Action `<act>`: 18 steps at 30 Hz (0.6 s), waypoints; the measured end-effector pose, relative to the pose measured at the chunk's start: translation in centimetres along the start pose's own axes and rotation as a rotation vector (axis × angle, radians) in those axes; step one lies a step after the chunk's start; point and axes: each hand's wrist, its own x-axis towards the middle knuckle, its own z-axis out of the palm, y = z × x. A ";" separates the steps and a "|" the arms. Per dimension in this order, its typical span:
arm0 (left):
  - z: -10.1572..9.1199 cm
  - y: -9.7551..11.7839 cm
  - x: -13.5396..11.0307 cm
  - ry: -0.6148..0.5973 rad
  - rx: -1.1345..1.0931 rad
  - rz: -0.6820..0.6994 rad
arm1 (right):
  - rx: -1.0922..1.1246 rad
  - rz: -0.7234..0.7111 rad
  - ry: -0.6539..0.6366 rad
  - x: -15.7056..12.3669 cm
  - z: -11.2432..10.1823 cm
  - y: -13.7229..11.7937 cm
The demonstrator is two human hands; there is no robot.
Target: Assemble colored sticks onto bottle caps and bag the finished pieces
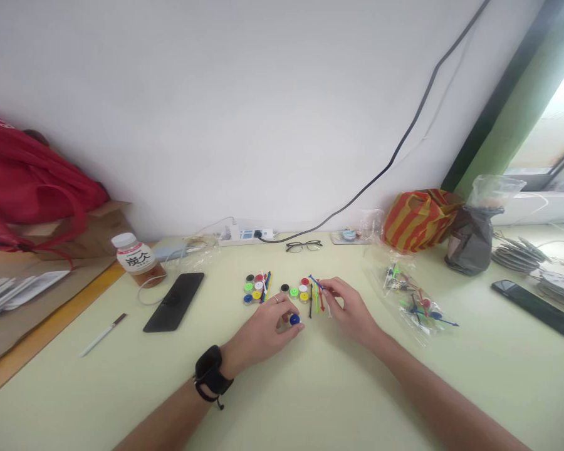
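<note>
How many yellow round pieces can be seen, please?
2: one yellow piece at left, beside a blue piece; another yellow piece further right, beside a white piece. The clear plastic bag may hide more.

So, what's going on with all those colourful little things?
Someone's left hand holds a round blue piece, and the right hand holds a thin blue stick. Just beyond the left hand, more round pieces sit in two groups, one left and one right, with coloured sticks beside each. A clear bag with more pieces lies farther right.
</note>
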 end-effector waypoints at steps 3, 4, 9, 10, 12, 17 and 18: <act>0.6 0.0 -0.1 0.019 -0.109 -0.109 | -0.014 -0.037 -0.099 -0.6 0.5 -1.4; 0.9 -0.2 0.0 0.026 -0.161 -0.136 | -0.046 -0.054 -0.134 -0.9 0.7 -1.7; 1.9 -1.8 0.5 0.097 -0.409 -0.189 | -0.199 -0.177 -0.248 -1.6 1.2 -1.5; 1.9 -2.0 0.6 0.094 -0.445 -0.188 | -0.227 -0.197 -0.255 -1.5 1.1 -1.3; 1.9 -2.2 0.7 0.090 -0.493 -0.191 | -0.274 -0.214 -0.264 -1.4 0.8 -1.0; 1.9 -2.3 0.9 0.112 -0.558 -0.220 | -0.313 -0.178 -0.202 -1.0 -0.1 -0.5; 2.0 -2.3 0.9 0.112 -0.581 -0.219 | -0.289 -0.157 -0.178 -1.0 -0.2 -0.6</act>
